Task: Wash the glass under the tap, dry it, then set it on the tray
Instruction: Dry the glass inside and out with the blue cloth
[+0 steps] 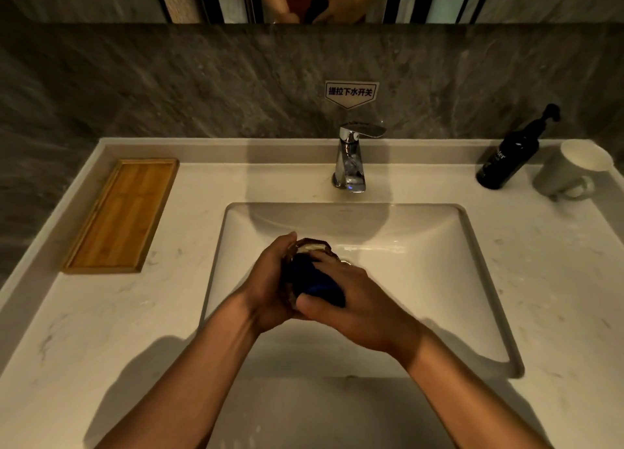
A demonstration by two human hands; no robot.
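Drying step in hand: glass held over the sink basin, cloth working inside it.

Well to the left of the hands, the wooden tray [120, 216] lay bare on the counter [101, 313]. The left hand [270, 279] was closed around the body of the glass [312, 246], which was tilted with its far end pointing away toward the tap [351, 158]. The right hand [354, 300] was closed on a dark blue cloth [317, 283], pressed against or into the glass; which could not be told. No water was seen running. Judged sound practice: keep the left grip firm on the wet wall, turn the glass against the cloth, reach the base, wipe the outside before moving left. Beyond the right hand stood a dark pump bottle [510, 154] and a pale mug [570, 171], well apart.
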